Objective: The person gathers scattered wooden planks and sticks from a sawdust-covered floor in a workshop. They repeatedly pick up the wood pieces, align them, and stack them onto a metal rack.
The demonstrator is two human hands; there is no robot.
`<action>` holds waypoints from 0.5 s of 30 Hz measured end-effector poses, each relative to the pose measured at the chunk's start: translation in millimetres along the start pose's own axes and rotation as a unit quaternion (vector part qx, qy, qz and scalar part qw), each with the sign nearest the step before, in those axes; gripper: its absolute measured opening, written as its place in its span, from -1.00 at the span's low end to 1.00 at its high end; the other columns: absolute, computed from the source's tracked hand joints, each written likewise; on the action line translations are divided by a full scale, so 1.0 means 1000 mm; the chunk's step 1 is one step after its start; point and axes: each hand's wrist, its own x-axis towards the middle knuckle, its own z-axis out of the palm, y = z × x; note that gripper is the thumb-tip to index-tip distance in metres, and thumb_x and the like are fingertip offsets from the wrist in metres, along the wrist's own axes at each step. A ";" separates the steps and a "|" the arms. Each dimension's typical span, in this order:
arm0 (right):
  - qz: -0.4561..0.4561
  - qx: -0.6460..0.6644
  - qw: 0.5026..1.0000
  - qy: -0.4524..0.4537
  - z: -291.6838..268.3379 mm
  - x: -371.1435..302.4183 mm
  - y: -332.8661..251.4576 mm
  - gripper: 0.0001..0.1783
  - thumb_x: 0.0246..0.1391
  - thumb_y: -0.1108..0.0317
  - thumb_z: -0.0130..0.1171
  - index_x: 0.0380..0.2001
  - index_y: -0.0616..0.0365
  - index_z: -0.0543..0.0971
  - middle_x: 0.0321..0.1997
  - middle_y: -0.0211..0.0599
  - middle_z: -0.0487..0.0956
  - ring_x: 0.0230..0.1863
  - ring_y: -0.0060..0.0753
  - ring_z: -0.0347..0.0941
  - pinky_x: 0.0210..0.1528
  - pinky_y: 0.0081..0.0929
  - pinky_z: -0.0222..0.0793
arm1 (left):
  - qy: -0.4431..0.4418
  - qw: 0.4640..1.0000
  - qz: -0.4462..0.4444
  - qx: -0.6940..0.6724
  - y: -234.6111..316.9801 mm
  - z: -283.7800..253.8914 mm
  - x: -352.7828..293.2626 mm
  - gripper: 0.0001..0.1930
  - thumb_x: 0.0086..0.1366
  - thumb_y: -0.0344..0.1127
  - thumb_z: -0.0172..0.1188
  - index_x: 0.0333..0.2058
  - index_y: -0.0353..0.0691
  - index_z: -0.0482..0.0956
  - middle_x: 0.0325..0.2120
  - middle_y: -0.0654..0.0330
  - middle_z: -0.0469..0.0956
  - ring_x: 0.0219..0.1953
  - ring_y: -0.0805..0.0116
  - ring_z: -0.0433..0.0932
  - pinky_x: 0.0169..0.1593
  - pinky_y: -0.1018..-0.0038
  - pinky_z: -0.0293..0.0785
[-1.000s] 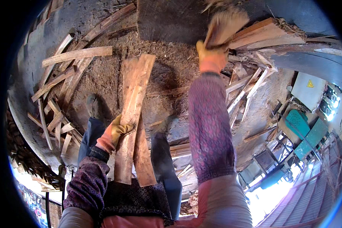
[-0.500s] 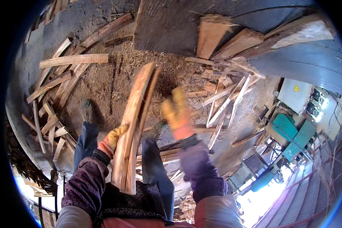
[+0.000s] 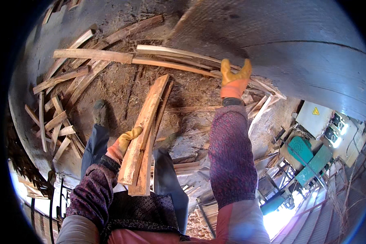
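Observation:
My left hand (image 3: 125,143), in a yellow and orange work glove, is closed round two rough wooden slats (image 3: 145,129). They lie side by side, slanting up and away in front of my lap. My right hand (image 3: 235,81), gloved the same way, is stretched far forward with thumb and fingers spread apart. Beside it lie the right ends of several long pale wood strips (image 3: 177,62), close to the base of a large grey surface. Whether the glove touches them I cannot tell.
A loose heap of wood offcuts (image 3: 55,122) lies to the left, with a curved slat (image 3: 92,54) across its top. Wood debris covers the brown ground (image 3: 118,87). The large grey surface (image 3: 288,53) fills the far right. Green machinery (image 3: 303,148) stands at the right.
My right hand has moved forward and to the right. The wedge-shaped pieces on the grey surface are gone from there, and long strips now lie along its base. My left hand still holds the slats.

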 end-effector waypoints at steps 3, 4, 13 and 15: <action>-0.041 -0.121 0.988 -0.080 0.044 -0.031 0.032 0.03 -0.10 -0.18 0.33 0.36 0.13 0.26 0.45 -0.06 0.24 0.45 0.05 0.10 0.47 -0.06 0.01 | -0.013 1.000 -0.010 -0.026 -0.007 -0.017 -0.004 -0.61 0.42 -0.07 0.17 -0.05 -0.30 0.63 -0.28 0.15 0.69 -0.38 0.40 0.67 -0.28 0.42 0.61; -0.086 -0.149 0.979 -0.109 0.054 -0.043 0.035 0.01 -0.09 -0.17 0.32 0.36 0.10 0.27 0.44 -0.06 0.25 0.45 0.02 0.10 0.47 -0.05 0.00 | 0.004 0.999 -0.026 -0.037 -0.009 -0.019 -0.008 -0.59 0.41 -0.06 0.18 -0.03 -0.32 0.62 -0.28 0.11 0.69 -0.38 0.37 0.68 -0.27 0.41 0.63; -0.291 -0.258 0.910 -0.146 0.144 -0.053 -0.017 -0.19 -0.05 -0.08 0.29 0.24 0.07 0.42 0.16 -0.12 0.54 0.19 -0.07 0.42 0.34 -0.06 0.16 | 0.045 0.992 -0.114 -0.029 -0.012 -0.030 -0.004 -0.62 0.34 -0.06 0.29 -0.09 -0.28 0.68 -0.30 0.10 0.72 -0.39 0.35 0.70 -0.30 0.45 0.66; -0.279 -0.322 0.882 -0.201 0.148 -0.049 -0.026 -0.43 0.04 0.01 0.22 0.11 -0.02 0.53 -0.02 -0.17 0.59 0.05 -0.14 0.51 0.28 -0.03 0.23 | 0.045 0.990 -0.118 -0.067 -0.006 -0.023 -0.007 -0.63 0.32 -0.06 0.32 -0.13 -0.27 0.70 -0.33 0.12 0.72 -0.41 0.35 0.70 -0.31 0.44 0.66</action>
